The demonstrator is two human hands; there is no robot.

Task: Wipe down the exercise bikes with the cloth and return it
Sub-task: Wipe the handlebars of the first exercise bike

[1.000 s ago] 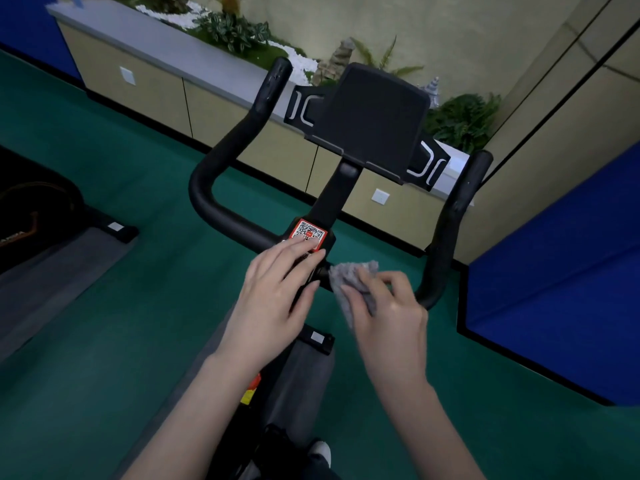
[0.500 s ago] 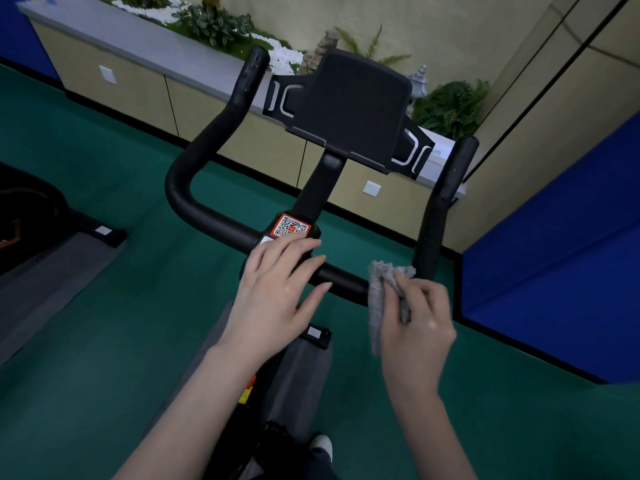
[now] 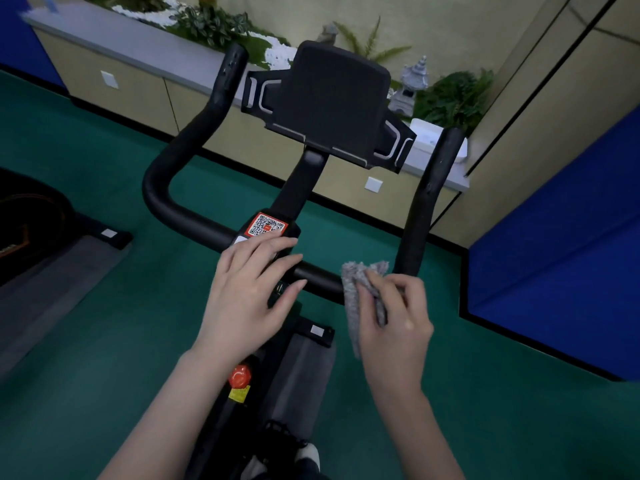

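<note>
The grey cloth (image 3: 351, 289) is bunched against the right end of the handlebar (image 3: 194, 220) crossbar, just beside the bend where the right-hand bar turns upward, and one loose flap hangs below the bar. The right hand (image 3: 398, 327) holds it there, its grip pinching the folds between thumb and curled fingers. The left hand (image 3: 242, 299) lies flat on the middle of the crossbar, its grip spread, with straight fingers resting over the clamp and pointing toward the cloth; the two hands are near each other but apart. Just above the left fingertips sits a red-framed code sticker (image 3: 268, 226) at the foot of the stem, which rises to a black screen holder (image 3: 332, 98). Below the left wrist a red knob (image 3: 239, 375) shows on the bike frame. The bike stands on a grey mat (image 3: 301, 368) laid over a green floor (image 3: 86, 323). Part of another machine (image 3: 27, 216) shows at the left edge of the floor. Along the far edge runs a low ledge (image 3: 138, 39) with plants (image 3: 214, 26) and a small stone lantern (image 3: 412, 84), and a blue wall pad (image 3: 554, 254) stands at the right.
</note>
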